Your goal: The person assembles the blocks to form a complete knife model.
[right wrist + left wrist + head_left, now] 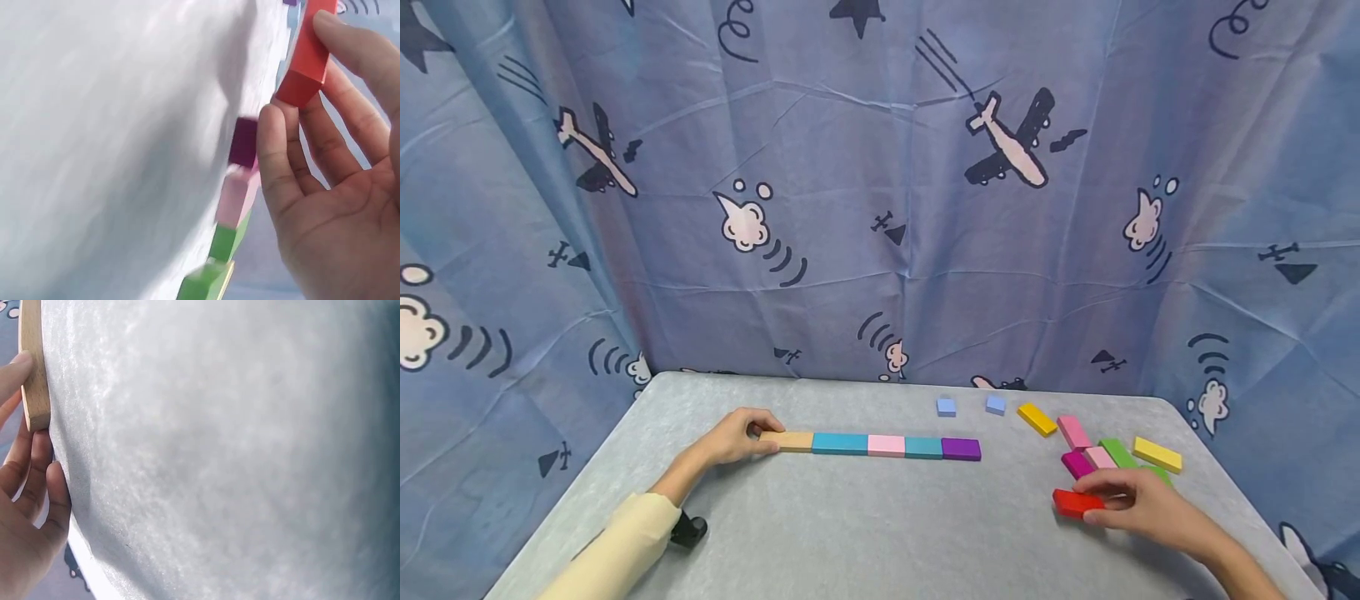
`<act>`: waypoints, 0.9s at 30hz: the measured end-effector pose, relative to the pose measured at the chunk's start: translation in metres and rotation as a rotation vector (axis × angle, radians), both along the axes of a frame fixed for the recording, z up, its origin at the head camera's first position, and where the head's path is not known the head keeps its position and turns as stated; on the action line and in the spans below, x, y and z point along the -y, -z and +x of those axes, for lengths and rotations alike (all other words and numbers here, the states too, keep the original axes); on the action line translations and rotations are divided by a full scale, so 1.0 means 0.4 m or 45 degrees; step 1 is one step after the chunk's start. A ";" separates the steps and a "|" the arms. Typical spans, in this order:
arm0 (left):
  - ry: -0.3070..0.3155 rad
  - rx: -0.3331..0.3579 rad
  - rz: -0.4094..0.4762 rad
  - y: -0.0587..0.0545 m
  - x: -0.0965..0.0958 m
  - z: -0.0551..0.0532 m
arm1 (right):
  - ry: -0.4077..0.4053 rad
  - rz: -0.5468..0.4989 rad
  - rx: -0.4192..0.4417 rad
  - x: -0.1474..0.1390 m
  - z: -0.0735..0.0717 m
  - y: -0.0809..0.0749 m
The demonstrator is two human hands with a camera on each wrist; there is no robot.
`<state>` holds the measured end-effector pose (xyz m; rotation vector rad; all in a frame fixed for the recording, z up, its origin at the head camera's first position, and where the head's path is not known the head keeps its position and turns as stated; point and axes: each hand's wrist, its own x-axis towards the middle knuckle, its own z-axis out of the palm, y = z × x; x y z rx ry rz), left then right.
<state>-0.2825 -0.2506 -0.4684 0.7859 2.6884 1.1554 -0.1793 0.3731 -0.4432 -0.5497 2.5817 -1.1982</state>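
My left hand [733, 437] pinches the near-left end of a plain wooden block [793, 442], thumb on one side and fingers on the other in the left wrist view. That block lies at the left end of a straight row, touching a teal block [840, 444]. A pink block [886, 446], another teal block [923, 447] and a purple block [961, 449] follow to the right. In front of the loose blocks, my right hand [1138, 504] holds a red block [1075, 503] between thumb and fingers. The right wrist view shows the red block [306, 65] raised off the table.
Loose blocks lie at the right: pink [1073, 432], magenta [1077, 464], green [1117, 452] and yellow [1157, 454], among others. Two small blue blocks [946, 407] and an orange-yellow block [1037, 419] sit near the back edge of the grey table [865, 533]. A patterned curtain [820, 183] hangs behind.
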 end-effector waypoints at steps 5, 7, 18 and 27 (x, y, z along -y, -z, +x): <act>0.022 -0.025 0.024 0.002 0.004 0.001 | 0.006 -0.015 -0.031 0.055 -0.016 -0.009; 0.052 -0.058 0.040 0.004 0.004 0.002 | -0.009 -0.030 -0.039 0.077 -0.026 -0.012; 0.005 0.011 0.016 -0.006 0.000 0.002 | -0.130 -0.040 -0.094 0.213 -0.094 -0.026; -0.003 0.000 -0.011 0.001 -0.001 -0.001 | -0.202 -0.086 -0.151 0.325 -0.138 -0.026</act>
